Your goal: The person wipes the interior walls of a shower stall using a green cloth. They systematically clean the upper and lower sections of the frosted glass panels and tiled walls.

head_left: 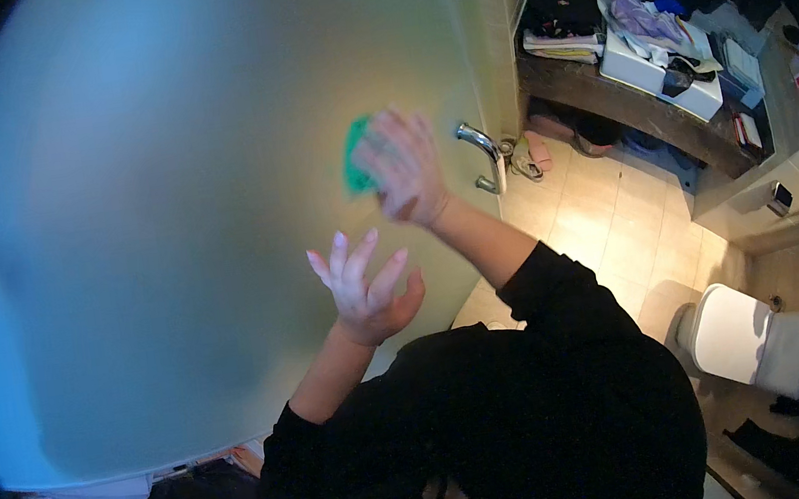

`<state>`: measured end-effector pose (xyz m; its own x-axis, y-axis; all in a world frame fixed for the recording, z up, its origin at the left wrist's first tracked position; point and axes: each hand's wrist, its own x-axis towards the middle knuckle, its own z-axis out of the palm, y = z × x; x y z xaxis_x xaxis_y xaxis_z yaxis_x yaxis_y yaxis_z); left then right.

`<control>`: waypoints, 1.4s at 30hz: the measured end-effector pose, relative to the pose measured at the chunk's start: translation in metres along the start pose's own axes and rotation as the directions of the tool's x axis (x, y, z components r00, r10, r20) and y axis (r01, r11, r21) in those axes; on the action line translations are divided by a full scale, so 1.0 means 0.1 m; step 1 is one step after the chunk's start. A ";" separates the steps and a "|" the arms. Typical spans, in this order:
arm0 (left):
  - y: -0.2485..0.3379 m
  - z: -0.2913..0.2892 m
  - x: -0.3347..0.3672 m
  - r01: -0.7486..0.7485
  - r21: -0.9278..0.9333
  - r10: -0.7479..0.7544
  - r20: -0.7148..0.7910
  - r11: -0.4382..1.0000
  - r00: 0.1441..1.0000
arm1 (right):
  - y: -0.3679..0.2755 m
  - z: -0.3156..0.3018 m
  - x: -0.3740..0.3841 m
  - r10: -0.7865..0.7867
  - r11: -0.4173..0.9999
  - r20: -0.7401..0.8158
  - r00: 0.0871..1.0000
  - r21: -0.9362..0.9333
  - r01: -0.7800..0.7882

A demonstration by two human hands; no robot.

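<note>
A large frosted glass panel [165, 230] with a bluish sheen fills the left and middle of the view. My right hand [401, 168] presses a green cleaning cloth [357, 157] to the glass, its fingers spread over the cloth and a little blurred. Whether the green piece is a thin cloth or a scouring pad is hard to make out. Lower and to the left, my left hand [366, 289] is raised near the glass, fingers apart and holding nothing. A curved chrome handle [479, 143] sits at the panel's right edge, just right of my right hand.
Beyond the panel lies a tiled floor [607, 212]. A dark counter [579, 79] at the far right bears a white basin [632, 62] with cloths heaped on it. A white toilet [731, 332] stands at the right. Dark items lie by the panel's lower left edge.
</note>
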<state>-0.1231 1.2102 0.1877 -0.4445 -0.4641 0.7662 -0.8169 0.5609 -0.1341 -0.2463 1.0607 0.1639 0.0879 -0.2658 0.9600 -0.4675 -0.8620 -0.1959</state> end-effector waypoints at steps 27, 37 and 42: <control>-0.03 0.03 -0.11 -0.024 -0.089 0.012 -0.136 0.996 0.991 | -0.52 -0.10 0.66 0.242 0.952 -0.059 0.968 0.207 -0.225; -0.02 0.03 -0.11 0.088 0.019 -0.090 0.133 0.996 0.987 | 0.35 0.04 -0.47 0.390 0.854 -0.014 0.921 -0.370 -0.367; 0.00 0.14 -0.05 0.049 -0.037 -0.045 0.113 0.998 0.993 | 0.99 -0.08 0.01 0.743 0.662 -0.248 0.621 0.138 -0.737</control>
<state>-0.1261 1.2034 0.1754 -0.4462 -0.5631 0.6955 -0.8235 0.5627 -0.0727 -0.2995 0.9783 0.1466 -0.5109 -0.6989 0.5005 -0.2528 -0.4343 -0.8646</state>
